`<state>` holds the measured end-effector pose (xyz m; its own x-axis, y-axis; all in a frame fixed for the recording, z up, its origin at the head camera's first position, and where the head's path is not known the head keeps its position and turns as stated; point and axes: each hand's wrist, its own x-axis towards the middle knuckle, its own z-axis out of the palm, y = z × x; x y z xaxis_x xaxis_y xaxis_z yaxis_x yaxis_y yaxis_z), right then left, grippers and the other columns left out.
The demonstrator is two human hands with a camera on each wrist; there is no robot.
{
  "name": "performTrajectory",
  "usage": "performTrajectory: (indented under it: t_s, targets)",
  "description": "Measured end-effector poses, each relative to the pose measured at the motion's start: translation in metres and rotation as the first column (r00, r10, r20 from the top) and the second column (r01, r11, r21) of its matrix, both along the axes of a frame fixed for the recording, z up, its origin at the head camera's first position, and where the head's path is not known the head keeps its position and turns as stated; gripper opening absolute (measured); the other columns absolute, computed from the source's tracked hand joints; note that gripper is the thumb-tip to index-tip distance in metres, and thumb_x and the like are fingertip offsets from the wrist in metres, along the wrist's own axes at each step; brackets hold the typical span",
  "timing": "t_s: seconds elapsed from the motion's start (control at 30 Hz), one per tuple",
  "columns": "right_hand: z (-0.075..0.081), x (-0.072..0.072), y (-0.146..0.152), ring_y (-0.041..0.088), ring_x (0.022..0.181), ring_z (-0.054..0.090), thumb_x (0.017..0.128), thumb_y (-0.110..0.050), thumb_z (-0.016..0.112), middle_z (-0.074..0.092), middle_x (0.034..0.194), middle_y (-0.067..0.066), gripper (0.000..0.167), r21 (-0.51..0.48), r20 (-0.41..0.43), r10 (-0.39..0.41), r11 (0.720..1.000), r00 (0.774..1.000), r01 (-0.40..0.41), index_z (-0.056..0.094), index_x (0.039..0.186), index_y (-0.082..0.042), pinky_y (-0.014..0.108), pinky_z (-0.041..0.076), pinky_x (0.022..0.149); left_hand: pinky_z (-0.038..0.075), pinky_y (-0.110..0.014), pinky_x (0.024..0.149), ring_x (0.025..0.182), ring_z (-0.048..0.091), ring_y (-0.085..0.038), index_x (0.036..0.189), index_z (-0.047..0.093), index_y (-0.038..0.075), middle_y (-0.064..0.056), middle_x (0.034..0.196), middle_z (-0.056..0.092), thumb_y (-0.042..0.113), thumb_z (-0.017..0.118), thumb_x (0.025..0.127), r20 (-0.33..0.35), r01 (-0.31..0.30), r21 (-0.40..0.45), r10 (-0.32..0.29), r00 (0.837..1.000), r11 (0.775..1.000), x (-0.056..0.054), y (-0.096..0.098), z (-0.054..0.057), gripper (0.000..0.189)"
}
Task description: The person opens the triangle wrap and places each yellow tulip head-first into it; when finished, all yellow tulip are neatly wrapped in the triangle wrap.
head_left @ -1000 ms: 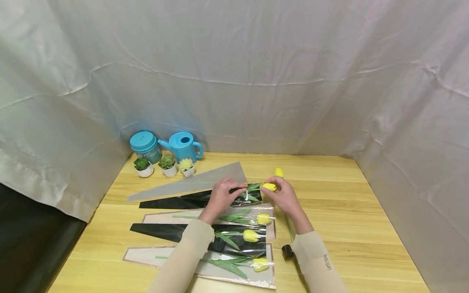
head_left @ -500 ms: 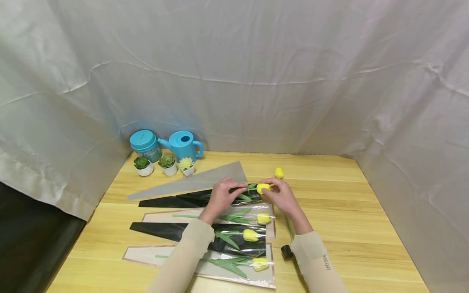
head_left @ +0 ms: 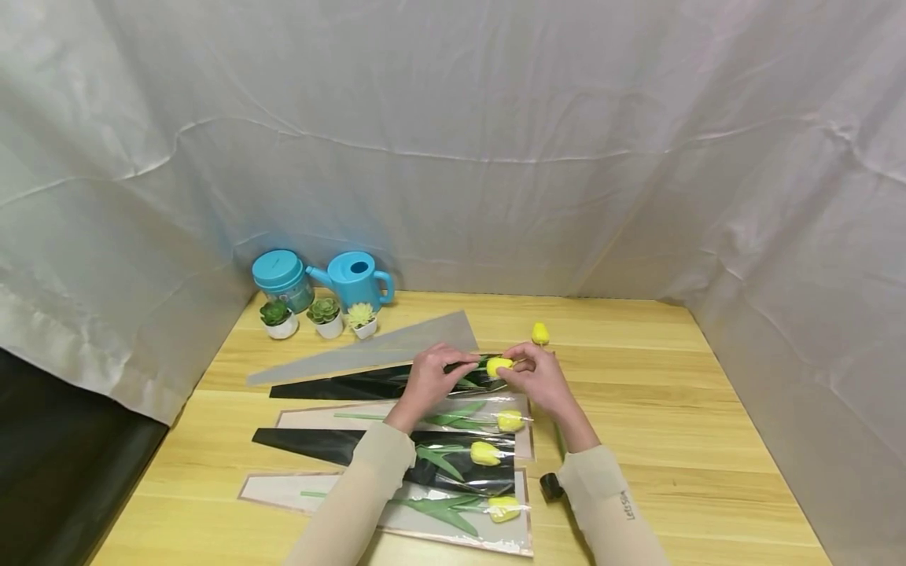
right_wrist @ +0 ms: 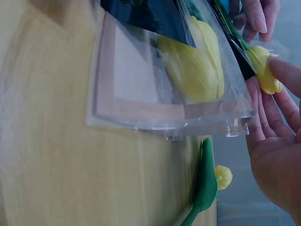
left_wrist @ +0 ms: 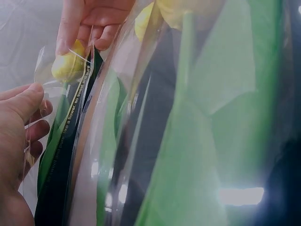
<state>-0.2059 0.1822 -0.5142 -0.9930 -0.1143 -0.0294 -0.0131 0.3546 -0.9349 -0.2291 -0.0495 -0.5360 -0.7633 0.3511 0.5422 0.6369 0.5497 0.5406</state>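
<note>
My right hand (head_left: 543,381) pinches the bloom of a yellow tulip (head_left: 499,367) between thumb and fingers at the wide mouth of a black flower sleeve (head_left: 333,385). The bloom sits at the sleeve's opening, its green leaves within the clear film, as the left wrist view shows. My left hand (head_left: 433,381) pinches the clear film of that sleeve (left_wrist: 70,155) at its edge, beside the leaves. Gold lettering runs along the black backing. Below lie a pale sleeve (head_left: 318,422), another black sleeve (head_left: 304,444) and a pink-edged sleeve (head_left: 276,491), each with a yellow tulip inside.
A flat grey sleeve (head_left: 396,346) lies behind the hands. Another yellow tulip (head_left: 540,333) lies to the right, partly under the right arm, near a small black object (head_left: 551,487). At the back left stand a blue watering can (head_left: 354,283), a blue-lidded jar (head_left: 281,279) and small potted succulents (head_left: 324,317).
My right hand has moved the tulip bloom leftward, farther into the mouth of the black sleeve. The left hand has stayed nearly in place, pinching the film.
</note>
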Motion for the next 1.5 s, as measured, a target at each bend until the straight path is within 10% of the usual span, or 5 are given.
performTrajectory:
  t_s: [1.5]
  targets:
    - [-0.0019,-0.0006,-0.0055,0.023,0.093,0.073,0.091,-0.014,0.082,0.076,0.113,0.016,0.026,0.037,-0.066,0.003,0.999,0.998,-0.001,0.076,0.114,-0.004,0.025,0.06,0.072,0.06,-0.033,0.085,0.093,0.071,-0.012,0.112,0.082,0.021,0.005,0.102,0.08,0.023,0.081,0.091,0.006,0.042,0.015,-0.042,0.999,0.999,0.0035,0.0026,-0.002,0.022]
